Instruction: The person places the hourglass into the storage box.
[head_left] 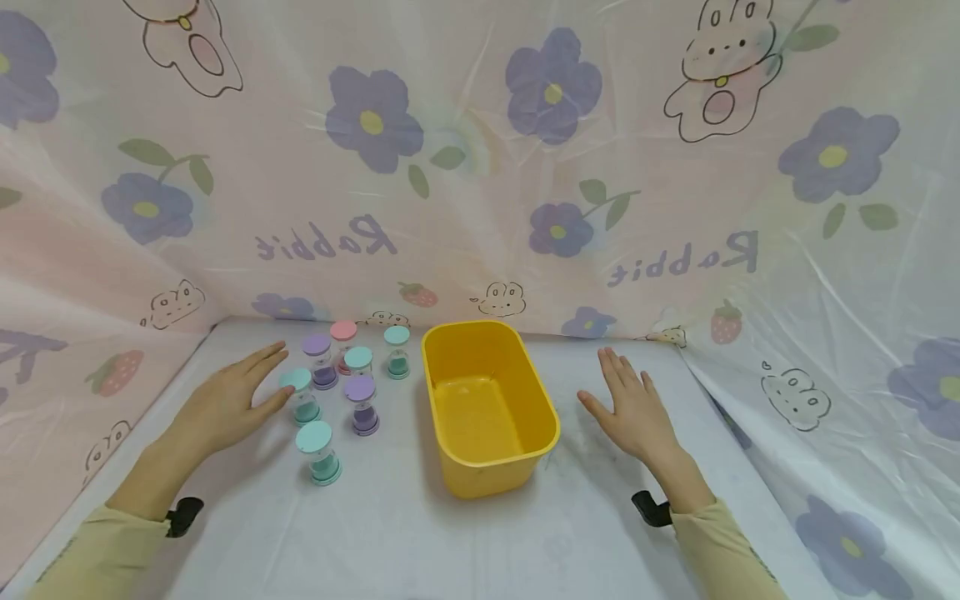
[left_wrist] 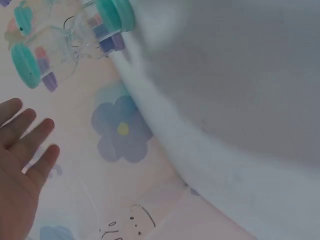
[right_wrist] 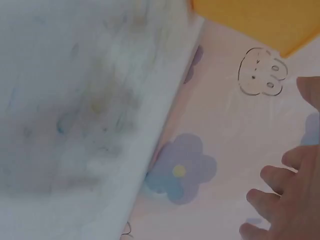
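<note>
Several small sand timers stand in a cluster on the white table: teal-capped [head_left: 319,451], purple-capped [head_left: 363,404] and one pink-capped [head_left: 343,336]. My left hand [head_left: 228,400] lies flat and open just left of the cluster, its thumb close to a teal timer [head_left: 302,395]. A yellow plastic tub [head_left: 487,402] sits empty in the middle. My right hand [head_left: 633,408] rests flat and open to the right of the tub, holding nothing. The left wrist view shows straight fingers [left_wrist: 30,142] and teal timer caps [left_wrist: 116,14]. The right wrist view shows fingertips [right_wrist: 280,192] and the tub's corner [right_wrist: 260,20].
Flowered, rabbit-printed plastic sheeting [head_left: 480,167] walls in the table at the back and both sides. The white tabletop [head_left: 405,533] reaches toward me in front of the tub. Black wrist straps [head_left: 183,515] sit at both yellow sleeves.
</note>
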